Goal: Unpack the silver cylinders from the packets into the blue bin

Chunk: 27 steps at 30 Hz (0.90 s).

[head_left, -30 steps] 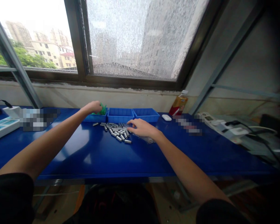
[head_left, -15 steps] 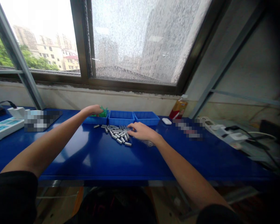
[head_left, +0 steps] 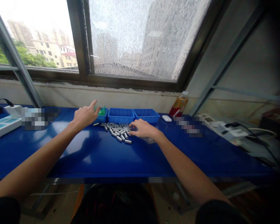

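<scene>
Three blue bins stand in a row at the back of the blue table: a left bin (head_left: 102, 119) with green pieces (head_left: 102, 111) in it, a middle bin (head_left: 121, 119) and a right bin (head_left: 146, 118). My left hand (head_left: 86, 114) is raised beside the left bin, fingers apart, holding nothing. A pile of small silver cylinders (head_left: 119, 132) lies in front of the bins. At the pile's right edge, my right hand (head_left: 142, 128) is curled over a clear plastic bag (head_left: 149, 140); what its fingers hold, if anything, is too small to tell.
A bottle (head_left: 179, 105) and a white case (head_left: 166, 118) stand right of the bins. White power strips (head_left: 6, 124) lie at the far left, and more plugs and cables at the far right. A window is behind the table (head_left: 102, 158).
My left hand has come out of the left bin, moved left and nearer, and its fingers have spread. My right hand has barely moved. The view has shifted slightly.
</scene>
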Each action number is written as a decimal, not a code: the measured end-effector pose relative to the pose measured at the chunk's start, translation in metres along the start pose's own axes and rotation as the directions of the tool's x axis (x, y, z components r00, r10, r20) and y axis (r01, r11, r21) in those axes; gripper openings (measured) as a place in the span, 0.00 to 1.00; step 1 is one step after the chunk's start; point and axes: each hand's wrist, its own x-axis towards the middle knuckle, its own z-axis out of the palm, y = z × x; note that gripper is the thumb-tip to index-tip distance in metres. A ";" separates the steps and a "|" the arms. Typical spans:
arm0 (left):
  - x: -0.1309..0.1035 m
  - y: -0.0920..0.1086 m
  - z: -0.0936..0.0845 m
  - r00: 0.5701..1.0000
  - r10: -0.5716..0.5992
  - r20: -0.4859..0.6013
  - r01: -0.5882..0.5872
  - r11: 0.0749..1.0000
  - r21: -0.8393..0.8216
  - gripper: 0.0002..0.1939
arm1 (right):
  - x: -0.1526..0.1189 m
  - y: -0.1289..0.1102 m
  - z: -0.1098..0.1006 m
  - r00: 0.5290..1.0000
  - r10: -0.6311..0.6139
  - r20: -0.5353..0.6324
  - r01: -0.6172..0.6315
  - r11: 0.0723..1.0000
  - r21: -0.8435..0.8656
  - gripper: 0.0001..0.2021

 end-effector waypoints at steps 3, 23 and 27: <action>-0.025 0.013 0.003 0.989 0.148 0.003 -0.146 0.981 -0.128 0.29 | 0.003 -0.002 0.004 0.997 0.018 -0.072 -0.019 1.000 -0.010 0.17; -0.044 0.045 0.028 0.770 0.405 0.493 0.575 -0.106 -0.811 0.12 | -0.005 -0.063 0.005 0.808 -0.057 -0.587 0.293 0.902 0.316 0.11; -0.045 0.043 0.021 0.757 0.442 0.481 0.586 -0.136 -0.799 0.06 | -0.009 -0.067 0.005 0.766 -0.041 -0.642 0.340 0.873 0.350 0.11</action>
